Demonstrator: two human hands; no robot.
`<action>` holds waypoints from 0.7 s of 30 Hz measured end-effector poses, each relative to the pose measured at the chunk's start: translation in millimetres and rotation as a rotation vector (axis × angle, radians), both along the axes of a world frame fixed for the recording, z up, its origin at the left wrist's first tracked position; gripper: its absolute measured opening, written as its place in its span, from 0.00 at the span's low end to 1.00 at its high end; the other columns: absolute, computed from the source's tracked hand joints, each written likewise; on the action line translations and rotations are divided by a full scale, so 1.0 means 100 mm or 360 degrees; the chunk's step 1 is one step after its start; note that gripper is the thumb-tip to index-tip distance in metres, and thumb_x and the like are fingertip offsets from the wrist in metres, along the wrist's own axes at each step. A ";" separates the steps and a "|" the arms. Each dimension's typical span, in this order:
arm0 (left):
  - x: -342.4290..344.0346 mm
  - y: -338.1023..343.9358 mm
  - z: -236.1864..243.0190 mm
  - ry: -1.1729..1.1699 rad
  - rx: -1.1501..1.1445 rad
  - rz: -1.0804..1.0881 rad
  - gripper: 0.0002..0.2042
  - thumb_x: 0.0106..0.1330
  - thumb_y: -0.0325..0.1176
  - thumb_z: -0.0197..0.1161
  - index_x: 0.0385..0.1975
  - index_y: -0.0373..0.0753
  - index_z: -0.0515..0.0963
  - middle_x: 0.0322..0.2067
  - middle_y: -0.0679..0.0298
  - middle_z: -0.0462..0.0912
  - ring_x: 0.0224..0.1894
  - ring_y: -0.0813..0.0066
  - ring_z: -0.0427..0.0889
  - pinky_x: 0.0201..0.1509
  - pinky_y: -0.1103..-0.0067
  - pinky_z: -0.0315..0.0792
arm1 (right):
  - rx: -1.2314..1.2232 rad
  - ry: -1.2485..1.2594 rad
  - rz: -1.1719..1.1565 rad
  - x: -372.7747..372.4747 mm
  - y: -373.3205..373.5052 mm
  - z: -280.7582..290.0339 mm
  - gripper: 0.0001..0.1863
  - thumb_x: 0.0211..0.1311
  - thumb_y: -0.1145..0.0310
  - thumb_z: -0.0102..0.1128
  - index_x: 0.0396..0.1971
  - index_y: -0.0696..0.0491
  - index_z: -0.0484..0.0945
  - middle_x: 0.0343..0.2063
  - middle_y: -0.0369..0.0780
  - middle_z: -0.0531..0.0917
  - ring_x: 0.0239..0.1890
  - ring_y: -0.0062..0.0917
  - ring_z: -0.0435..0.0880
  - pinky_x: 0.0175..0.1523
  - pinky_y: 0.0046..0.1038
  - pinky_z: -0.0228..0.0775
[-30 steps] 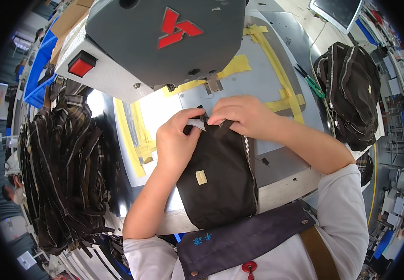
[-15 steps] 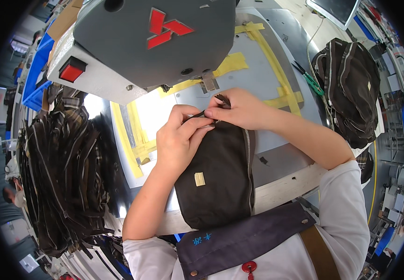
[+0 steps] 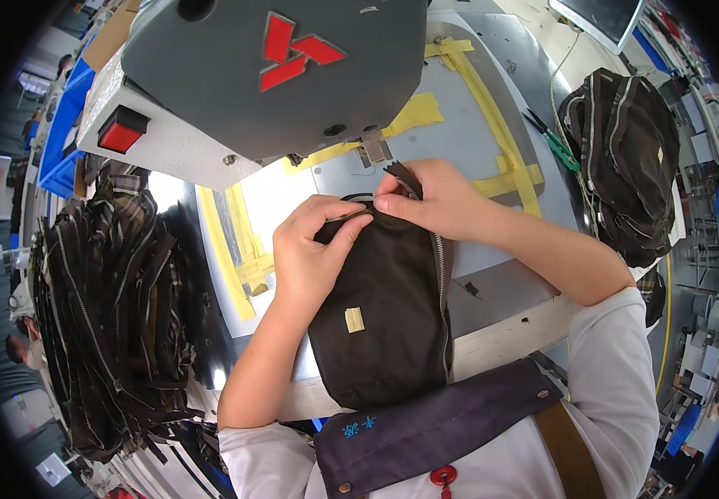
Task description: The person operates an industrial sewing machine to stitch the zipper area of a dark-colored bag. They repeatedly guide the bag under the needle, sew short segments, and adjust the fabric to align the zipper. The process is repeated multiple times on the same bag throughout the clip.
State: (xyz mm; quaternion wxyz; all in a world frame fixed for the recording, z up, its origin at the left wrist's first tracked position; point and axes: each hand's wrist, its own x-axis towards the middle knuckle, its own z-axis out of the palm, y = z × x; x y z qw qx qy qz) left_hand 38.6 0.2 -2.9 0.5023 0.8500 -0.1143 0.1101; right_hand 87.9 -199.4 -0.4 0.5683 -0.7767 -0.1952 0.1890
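Since a second ago, we see the zipper end (image 3: 403, 178) turned over: it hung down across the dark pouch (image 3: 380, 308) below the right hand (image 3: 426, 198), and now it sticks up above that hand (leaning a little to the left). We find the left hand (image 3: 311, 245), which then had a pale strip between its fingers, now pinching the top edge of the dark pouch. Against half a second ago, we notice the two thumbs no longer overlap

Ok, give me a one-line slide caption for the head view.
Left hand and right hand hold a dark zippered pouch by its far end near a grey machine head.
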 end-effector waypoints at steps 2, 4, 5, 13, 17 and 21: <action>0.00 0.02 -0.03 0.0036 0.0017 -0.0006 0.06 0.54 0.23 0.71 0.30 0.35 0.82 0.30 0.61 0.84 0.32 0.69 0.83 0.39 0.79 0.75 | -0.0056 -0.0012 0.0039 0.00 0.01 0.02 0.12 0.60 0.63 0.62 0.32 0.58 0.80 0.25 0.40 0.82 0.29 0.26 0.79 0.37 0.28 0.70; 0.01 0.04 -0.03 0.0058 0.0019 0.0004 0.06 0.54 0.23 0.71 0.30 0.35 0.82 0.30 0.61 0.84 0.32 0.70 0.83 0.39 0.79 0.75 | -0.0054 -0.0098 -0.0029 -0.03 0.03 0.02 0.12 0.61 0.63 0.62 0.33 0.58 0.80 0.28 0.39 0.82 0.32 0.24 0.79 0.39 0.28 0.70; 0.01 0.04 -0.03 0.0061 0.0012 0.0016 0.06 0.54 0.23 0.70 0.30 0.35 0.82 0.30 0.61 0.84 0.32 0.70 0.83 0.39 0.79 0.75 | -0.0023 -0.0177 -0.0116 -0.09 0.04 0.00 0.11 0.62 0.64 0.62 0.33 0.58 0.80 0.29 0.38 0.81 0.33 0.22 0.79 0.41 0.27 0.70; 0.03 0.07 -0.02 0.0175 -0.0051 -0.0044 0.06 0.55 0.23 0.70 0.31 0.35 0.81 0.31 0.62 0.84 0.34 0.71 0.83 0.42 0.79 0.75 | 0.0004 -0.0648 -0.0160 -0.07 0.06 -0.03 0.06 0.60 0.70 0.61 0.33 0.56 0.81 0.30 0.40 0.81 0.33 0.30 0.80 0.39 0.29 0.71; 0.02 0.01 -0.03 0.0203 -0.0204 0.0050 0.06 0.55 0.23 0.70 0.32 0.35 0.81 0.32 0.62 0.85 0.35 0.72 0.84 0.43 0.79 0.75 | -0.0036 -0.0589 -0.0058 -0.02 0.06 0.01 0.05 0.54 0.73 0.65 0.31 0.56 0.82 0.27 0.39 0.80 0.32 0.29 0.80 0.39 0.28 0.71; 0.02 0.01 0.02 0.0233 -0.0160 -0.0023 0.06 0.55 0.22 0.70 0.32 0.35 0.82 0.33 0.62 0.85 0.37 0.71 0.84 0.44 0.78 0.75 | -0.0128 -0.0578 0.0114 0.01 0.01 0.06 0.05 0.51 0.75 0.66 0.29 0.56 0.82 0.27 0.38 0.81 0.32 0.29 0.80 0.40 0.28 0.71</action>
